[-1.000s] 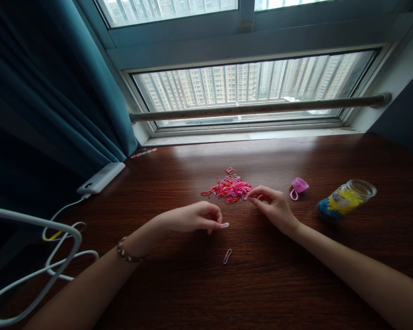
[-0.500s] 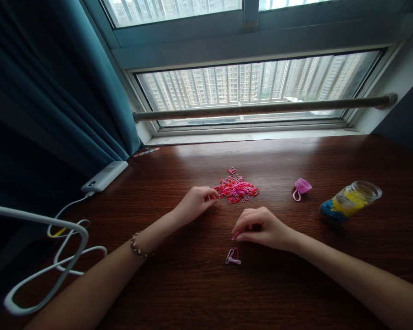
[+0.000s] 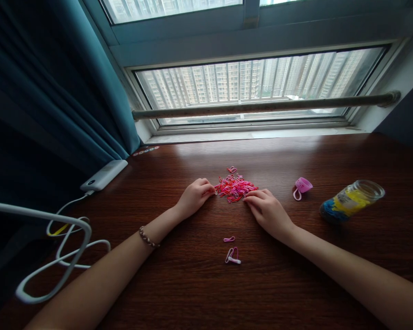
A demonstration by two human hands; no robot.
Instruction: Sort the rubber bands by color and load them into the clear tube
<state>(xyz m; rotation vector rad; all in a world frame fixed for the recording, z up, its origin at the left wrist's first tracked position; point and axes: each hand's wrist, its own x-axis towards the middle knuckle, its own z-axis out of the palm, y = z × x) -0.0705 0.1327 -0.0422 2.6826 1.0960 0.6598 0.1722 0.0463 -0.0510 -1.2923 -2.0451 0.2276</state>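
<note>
A pile of small pink and red plastic stitch markers [image 3: 234, 187] lies in the middle of the table. At its left edge is my left hand [image 3: 196, 197], thumb and fingers pinched together, with a tiny pale bit at the fingertips that is too small to name. My right hand [image 3: 269, 213] reaches the pile's right edge, its fingers closed down at the markers; whatever lies between the fingertips is hidden. Nearer to me rest a single pink stitch marker [image 3: 229, 239] and, just below it, a small group of pink and white markers [image 3: 233, 255].
On the right, a glass jar [image 3: 351, 200] with blue and yellow contents stands near a pink cup-shaped piece with a loop [image 3: 303, 185]. A white power bank [image 3: 104, 175] and white cable [image 3: 79, 252] are at left, beside the blue curtain [image 3: 99, 91]. A window lies beyond the table [image 3: 179, 293].
My right hand has left a pink stitch marker above the small group and moved up and right to the pile. My left hand has shifted slightly up and left, staying by the pile.
</note>
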